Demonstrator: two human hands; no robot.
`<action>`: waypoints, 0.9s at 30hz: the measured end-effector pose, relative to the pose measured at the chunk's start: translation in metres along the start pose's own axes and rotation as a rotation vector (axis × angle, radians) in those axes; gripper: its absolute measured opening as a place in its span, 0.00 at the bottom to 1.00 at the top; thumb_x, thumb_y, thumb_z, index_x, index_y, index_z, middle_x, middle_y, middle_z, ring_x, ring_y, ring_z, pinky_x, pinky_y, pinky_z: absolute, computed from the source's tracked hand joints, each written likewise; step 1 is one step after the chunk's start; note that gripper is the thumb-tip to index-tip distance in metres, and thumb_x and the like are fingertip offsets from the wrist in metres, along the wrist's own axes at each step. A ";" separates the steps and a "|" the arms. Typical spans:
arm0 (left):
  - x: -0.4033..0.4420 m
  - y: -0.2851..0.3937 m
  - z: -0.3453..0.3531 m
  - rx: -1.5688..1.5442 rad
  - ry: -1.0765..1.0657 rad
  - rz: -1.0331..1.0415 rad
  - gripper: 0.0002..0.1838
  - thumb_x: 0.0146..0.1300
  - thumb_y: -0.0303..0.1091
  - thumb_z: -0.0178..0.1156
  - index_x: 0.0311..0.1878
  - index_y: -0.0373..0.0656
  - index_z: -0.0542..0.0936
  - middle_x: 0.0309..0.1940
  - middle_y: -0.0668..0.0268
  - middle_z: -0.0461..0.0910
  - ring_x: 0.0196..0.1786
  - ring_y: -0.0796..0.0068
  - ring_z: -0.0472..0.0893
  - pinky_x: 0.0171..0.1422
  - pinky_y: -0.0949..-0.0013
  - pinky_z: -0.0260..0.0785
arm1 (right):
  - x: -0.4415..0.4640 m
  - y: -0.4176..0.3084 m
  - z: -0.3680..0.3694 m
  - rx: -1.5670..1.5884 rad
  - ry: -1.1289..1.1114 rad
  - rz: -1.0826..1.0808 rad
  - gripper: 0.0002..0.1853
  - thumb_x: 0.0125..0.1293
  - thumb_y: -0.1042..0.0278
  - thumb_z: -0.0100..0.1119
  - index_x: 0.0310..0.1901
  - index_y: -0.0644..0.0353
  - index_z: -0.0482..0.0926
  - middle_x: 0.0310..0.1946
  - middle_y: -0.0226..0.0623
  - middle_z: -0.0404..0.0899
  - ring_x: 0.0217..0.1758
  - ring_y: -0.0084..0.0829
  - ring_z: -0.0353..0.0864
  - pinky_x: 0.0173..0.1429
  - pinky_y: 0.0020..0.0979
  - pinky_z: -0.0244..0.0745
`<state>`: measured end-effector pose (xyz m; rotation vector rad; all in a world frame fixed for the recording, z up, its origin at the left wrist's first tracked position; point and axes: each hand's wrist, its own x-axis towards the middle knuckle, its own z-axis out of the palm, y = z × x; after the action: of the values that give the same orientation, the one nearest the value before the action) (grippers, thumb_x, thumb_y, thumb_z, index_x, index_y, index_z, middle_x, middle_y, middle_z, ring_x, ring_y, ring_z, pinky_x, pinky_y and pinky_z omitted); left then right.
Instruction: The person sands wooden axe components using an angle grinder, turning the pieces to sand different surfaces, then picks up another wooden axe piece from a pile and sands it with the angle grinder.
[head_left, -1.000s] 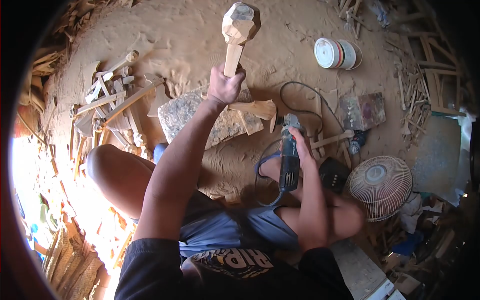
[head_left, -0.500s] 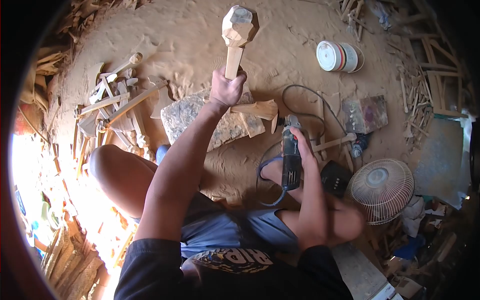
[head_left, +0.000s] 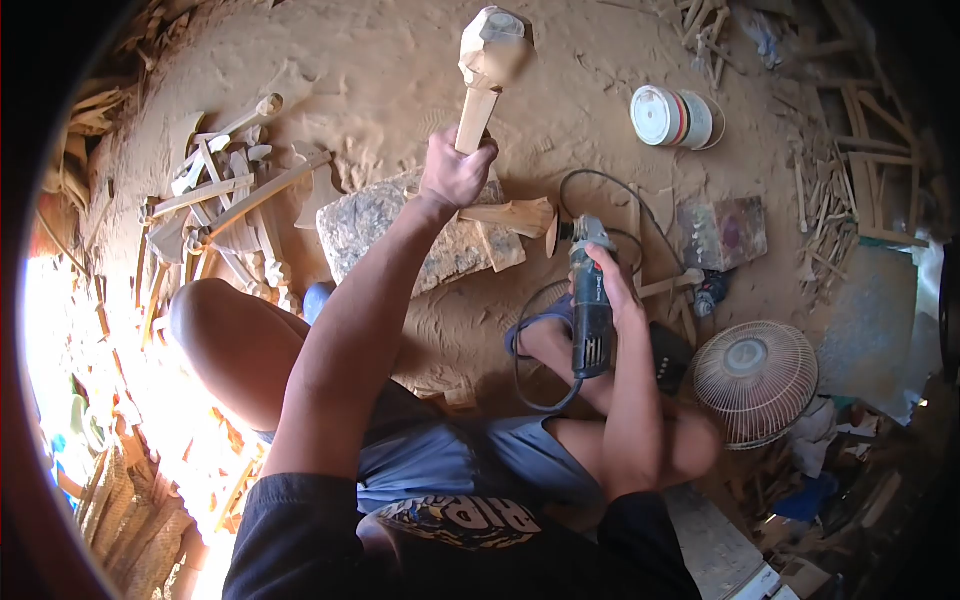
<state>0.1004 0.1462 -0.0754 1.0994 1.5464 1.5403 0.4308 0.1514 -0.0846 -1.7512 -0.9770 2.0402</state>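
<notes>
My left hand (head_left: 457, 172) is wrapped round the handle of a carved wooden piece (head_left: 493, 50), whose faceted head points away from me. Under that hand lies a rough stone block (head_left: 375, 235) with an offcut of wood (head_left: 510, 216) on it. My right hand (head_left: 617, 283) grips an angle grinder (head_left: 591, 310) by its body; the grinder's disc is seen edge-on near the end of the offcut, apart from the carved piece. A cord runs from the grinder's rear.
Carved wooden pieces (head_left: 225, 205) are piled at the left. A white bucket (head_left: 657, 117) lies on the sand at the upper right, with a stained block (head_left: 722, 232) below it. A round fan (head_left: 755, 385) sits beside my right knee.
The grinder in my right hand has moved slightly right and up and turned a little. The carved piece's head has shifted slightly right, still held in my left hand.
</notes>
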 end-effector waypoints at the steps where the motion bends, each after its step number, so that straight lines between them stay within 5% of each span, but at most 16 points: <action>1: 0.000 0.000 0.000 -0.005 -0.006 -0.005 0.09 0.59 0.33 0.66 0.33 0.35 0.83 0.24 0.58 0.82 0.29 0.68 0.82 0.38 0.62 0.75 | 0.000 -0.003 -0.001 -0.039 0.006 -0.001 0.27 0.70 0.40 0.68 0.49 0.60 0.82 0.29 0.39 0.85 0.25 0.32 0.87 0.27 0.36 0.85; 5: 0.003 0.001 0.002 -0.013 -0.006 0.020 0.09 0.59 0.33 0.66 0.33 0.34 0.82 0.24 0.58 0.82 0.29 0.68 0.81 0.38 0.63 0.75 | -0.006 -0.012 0.002 -0.123 0.022 -0.030 0.28 0.70 0.37 0.68 0.49 0.60 0.82 0.30 0.38 0.85 0.27 0.31 0.88 0.29 0.36 0.86; 8: 0.002 0.002 0.002 -0.039 -0.003 0.000 0.09 0.60 0.32 0.65 0.33 0.34 0.82 0.23 0.58 0.82 0.28 0.69 0.81 0.38 0.63 0.75 | -0.014 -0.025 0.014 -0.060 0.076 -0.035 0.23 0.70 0.46 0.71 0.49 0.62 0.82 0.28 0.39 0.85 0.23 0.31 0.86 0.27 0.34 0.84; 27: 0.005 -0.001 0.004 0.000 0.035 0.042 0.11 0.60 0.34 0.66 0.34 0.33 0.80 0.23 0.58 0.80 0.28 0.70 0.78 0.38 0.61 0.73 | -0.028 -0.058 0.019 -0.365 0.126 -0.198 0.26 0.68 0.43 0.72 0.49 0.62 0.81 0.29 0.38 0.85 0.24 0.29 0.86 0.27 0.33 0.84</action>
<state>0.1021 0.1521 -0.0761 1.1166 1.5551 1.5950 0.4066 0.1715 -0.0251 -1.8380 -1.4893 1.6873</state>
